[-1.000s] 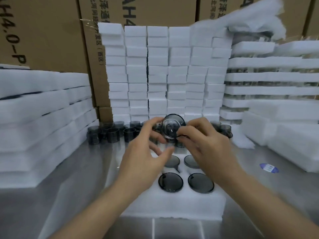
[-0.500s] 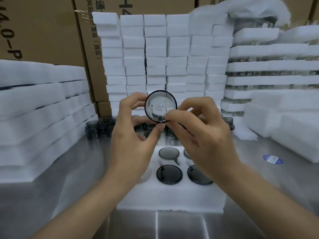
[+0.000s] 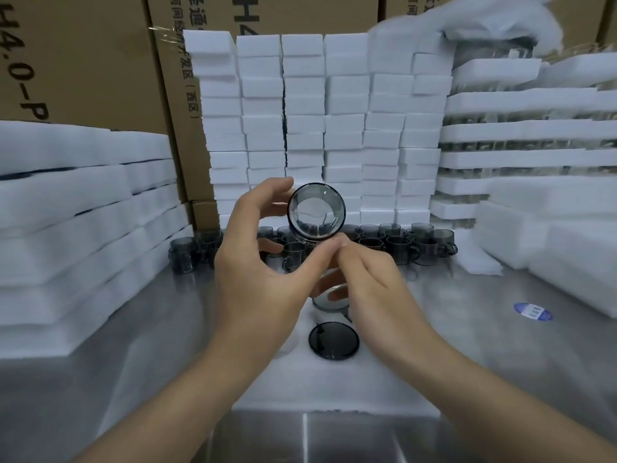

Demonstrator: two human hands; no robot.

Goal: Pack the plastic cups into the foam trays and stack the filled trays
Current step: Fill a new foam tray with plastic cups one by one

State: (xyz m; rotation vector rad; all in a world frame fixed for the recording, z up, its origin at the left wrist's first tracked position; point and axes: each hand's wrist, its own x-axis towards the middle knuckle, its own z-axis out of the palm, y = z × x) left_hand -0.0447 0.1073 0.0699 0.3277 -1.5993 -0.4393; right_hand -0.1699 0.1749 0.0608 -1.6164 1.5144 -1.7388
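Far to my left, foam stacks (image 3: 83, 212) rest on the steel table (image 3: 133, 362). Over the middle my left hand (image 3: 257, 279) grips a clear cup (image 3: 316, 213), forefinger curled over its top and thumb under its rim, held above the foam tray (image 3: 334, 389), where a dark cup (image 3: 333, 340) sits in a pocket. My right hand (image 3: 370, 289) has its forefinger at the clear cup's lower edge; whether it pinches I cannot tell. Loose cups (image 3: 417, 245) line the back, and a blue sticker (image 3: 533, 311) lies further right.
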